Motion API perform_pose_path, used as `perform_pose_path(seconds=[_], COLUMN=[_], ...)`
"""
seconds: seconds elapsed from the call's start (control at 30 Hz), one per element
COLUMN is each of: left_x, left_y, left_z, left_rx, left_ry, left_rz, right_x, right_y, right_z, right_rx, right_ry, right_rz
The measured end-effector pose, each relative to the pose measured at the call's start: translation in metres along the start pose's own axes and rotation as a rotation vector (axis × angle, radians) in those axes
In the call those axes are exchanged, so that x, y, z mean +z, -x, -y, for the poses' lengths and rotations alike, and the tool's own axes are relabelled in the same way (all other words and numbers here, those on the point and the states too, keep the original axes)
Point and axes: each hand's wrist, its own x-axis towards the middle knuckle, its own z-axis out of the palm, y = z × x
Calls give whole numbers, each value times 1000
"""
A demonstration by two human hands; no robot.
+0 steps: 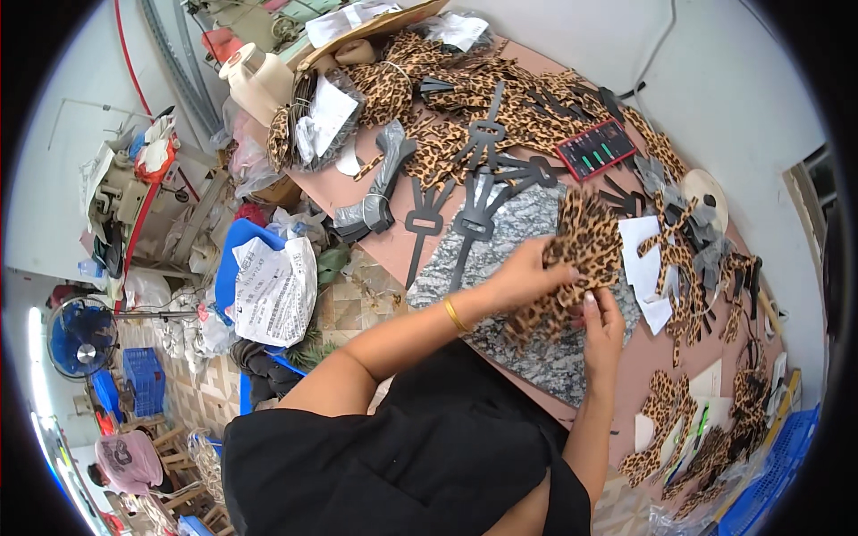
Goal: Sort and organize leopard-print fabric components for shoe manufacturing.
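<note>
a leopard-print bundle (585, 237) of many loose-ended strips is held up over the speckled grey slab (554, 371) on the pink tabletop (393, 259). by the left hand (529, 275), which is brought in from the left below a gold bangle (456, 315), the bundle is grasped at its left side, the fingers being closed about it and the thumb laid across its front. the right hand (603, 323) is raised from below, half curled, with thumb and fingertips set against the bundle's lower edge; whether that edge is pinched or only touched cannot be told.

the near edge of the tabletop is run slantwise from upper left to lower right, close to the black clothing (384, 464) of the person. the far side is bounded by a pale wall (733, 116) and crowded by a leopard-print heap (447, 67). beyond the bundle, the room is narrowed by black strap pieces (478, 221) and a red-edged dark device (597, 149); just to its right, a white sheet (645, 272) is lain against. some bare pink surface is left beside the tied black strips (374, 201), and the slab's lower part is left open below the hands.
</note>
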Motion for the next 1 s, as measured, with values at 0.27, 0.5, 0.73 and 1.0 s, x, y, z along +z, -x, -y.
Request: perform_pose_path(seconds=[0.27, 0.5, 0.73, 1.0], left_x=[-172, -321, -317, -381], left_y=[-70, -158, -196, -193], left_z=[-96, -87, -86, -89], left_rx=[7, 281, -643, -318], left_ry=[-929, -1345, -1792, -1516], left_rz=[41, -646, -353, -581], right_x=[34, 50, 47, 48], right_y=[-18, -20, -23, -24], right_z=[-9, -22, -24, -22], right_rx=[-114, -542, -490, -461], right_ry=[347, 608, 596, 519], right_rz=[19, -97, -133, -125])
